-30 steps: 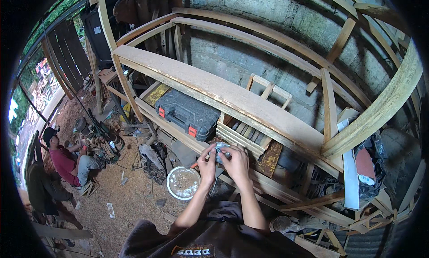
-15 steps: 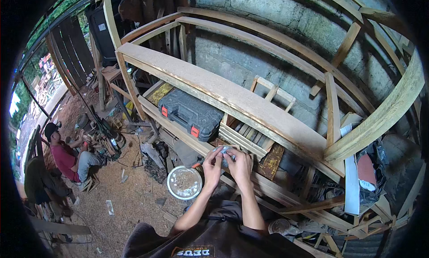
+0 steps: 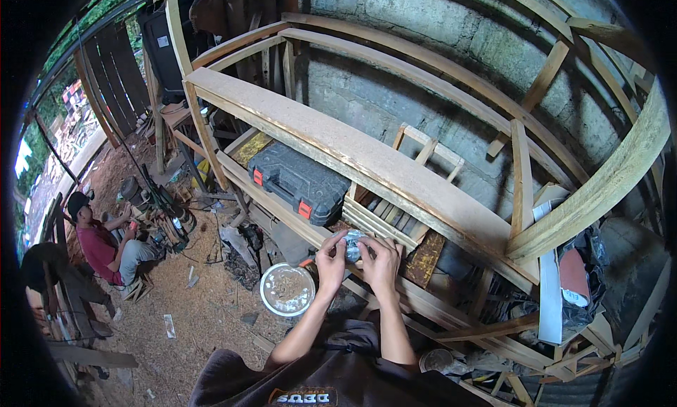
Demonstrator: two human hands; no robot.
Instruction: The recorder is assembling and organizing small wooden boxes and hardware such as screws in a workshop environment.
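Note:
Between my two hands is a small, shiny silvery-blue bundle (image 3: 354, 245) that looks like crumpled plastic or foil; its exact kind cannot be made out. My left hand (image 3: 331, 263) pinches its left side with thumb and fingers. On its other side my right hand (image 3: 381, 264) grips it the same way. Both hands are held above the front rail of a wooden frame. Just left of my left hand stands a round white-rimmed bucket (image 3: 287, 289) with pale bits on its brownish surface. A small orange piece (image 3: 306, 263) shows between the bucket and that hand.
A long dusty wooden board (image 3: 338, 139) crosses the frame ahead. Under it lie a black tool case (image 3: 300, 183) with red latches and a slatted wooden piece (image 3: 381, 220). A red sanding roll (image 3: 575, 273) is at right. Another person (image 3: 109, 241) sits at left.
My hands have drawn slightly apart at the fingertips, so more of the silvery bundle shows between them. The whole view has shifted slightly.

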